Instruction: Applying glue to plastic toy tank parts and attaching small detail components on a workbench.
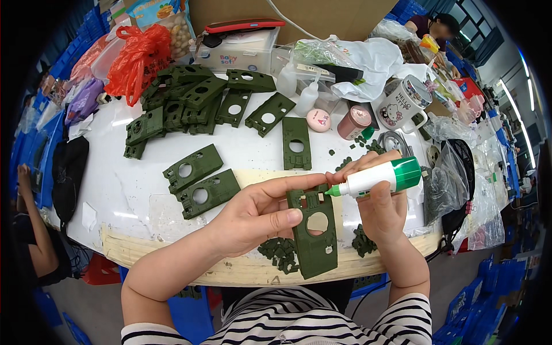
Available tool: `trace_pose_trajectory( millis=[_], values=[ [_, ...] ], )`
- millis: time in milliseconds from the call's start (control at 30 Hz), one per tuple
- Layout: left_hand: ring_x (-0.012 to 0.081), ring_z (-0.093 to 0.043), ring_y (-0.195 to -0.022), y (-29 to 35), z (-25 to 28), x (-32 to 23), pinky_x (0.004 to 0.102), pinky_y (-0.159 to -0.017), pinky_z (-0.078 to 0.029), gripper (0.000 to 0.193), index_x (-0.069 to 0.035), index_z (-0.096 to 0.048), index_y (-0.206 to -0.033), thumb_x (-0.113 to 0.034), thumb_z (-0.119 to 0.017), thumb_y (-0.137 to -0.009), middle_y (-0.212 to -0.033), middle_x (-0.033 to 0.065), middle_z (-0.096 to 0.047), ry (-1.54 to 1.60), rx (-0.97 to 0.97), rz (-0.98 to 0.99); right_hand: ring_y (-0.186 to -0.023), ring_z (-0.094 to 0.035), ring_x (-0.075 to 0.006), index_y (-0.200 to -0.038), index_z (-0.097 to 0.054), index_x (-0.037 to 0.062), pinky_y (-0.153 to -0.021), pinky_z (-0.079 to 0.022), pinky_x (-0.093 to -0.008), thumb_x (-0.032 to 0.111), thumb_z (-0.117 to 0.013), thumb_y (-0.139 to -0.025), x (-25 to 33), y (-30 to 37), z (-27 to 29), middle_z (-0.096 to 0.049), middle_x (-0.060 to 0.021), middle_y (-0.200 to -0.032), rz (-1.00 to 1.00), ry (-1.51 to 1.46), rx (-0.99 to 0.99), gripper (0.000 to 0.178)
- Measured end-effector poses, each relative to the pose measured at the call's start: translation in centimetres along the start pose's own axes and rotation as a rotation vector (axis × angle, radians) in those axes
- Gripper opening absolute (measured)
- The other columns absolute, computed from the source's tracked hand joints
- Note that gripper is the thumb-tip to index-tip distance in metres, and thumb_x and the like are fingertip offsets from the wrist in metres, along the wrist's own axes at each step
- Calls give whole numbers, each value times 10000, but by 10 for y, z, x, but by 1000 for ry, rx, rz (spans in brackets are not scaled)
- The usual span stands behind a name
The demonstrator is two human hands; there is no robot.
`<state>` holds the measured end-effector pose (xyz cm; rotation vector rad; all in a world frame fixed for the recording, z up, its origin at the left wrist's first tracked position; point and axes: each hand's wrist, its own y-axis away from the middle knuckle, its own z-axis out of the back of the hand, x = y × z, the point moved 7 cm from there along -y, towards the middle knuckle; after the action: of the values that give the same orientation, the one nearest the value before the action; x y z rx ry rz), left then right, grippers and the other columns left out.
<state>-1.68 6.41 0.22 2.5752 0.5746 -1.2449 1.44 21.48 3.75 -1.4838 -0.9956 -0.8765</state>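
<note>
My left hand [253,215] grips a dark green plastic tank hull part [316,253] by its upper left side, thumb on its face. The part has a large round hole and small openings near its top end. In my right hand [384,213] is a white glue bottle [371,179] with a green base, lying nearly level. Its green nozzle tip meets or nearly meets the top right corner of the hull part. Small green pieces [280,253] lie in a heap beside the held part, and another heap of small pieces [362,241] sits below my right hand.
Two hull parts [210,192] lie left of my hands, and one hull part [296,154] lies ahead. A pile of hull parts [184,95] stands far left. White bottles [307,98], a pink jar [353,122] and a mug [402,106] line the back. Other people sit at both sides.
</note>
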Motion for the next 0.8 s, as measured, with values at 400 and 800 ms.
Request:
trace_pose_trajectory(
  millis=[400, 800],
  values=[
    [284, -454, -1283, 0, 1, 1, 445, -969, -486, 606, -6, -348, -1420, -219, -604, -913, -1468, 150, -351, 5, -2, -1, -941, -605, -239, -1027, -450, 70, -909, -504, -461, 422, -558, -926, 0, 0, 1, -540, -83, -922, 4, -7, -2, 382],
    [284, -469, -1270, 0, -1, -2, 451, -976, -481, 598, -3, -369, -1408, -210, -616, -904, -1451, 145, -377, 40, -14, -5, -918, -653, -264, -1009, -457, 16, -848, -522, -402, 338, -592, -927, -1, -2, 2, -610, -162, -929, 57, -106, -8, 358]
  ],
)
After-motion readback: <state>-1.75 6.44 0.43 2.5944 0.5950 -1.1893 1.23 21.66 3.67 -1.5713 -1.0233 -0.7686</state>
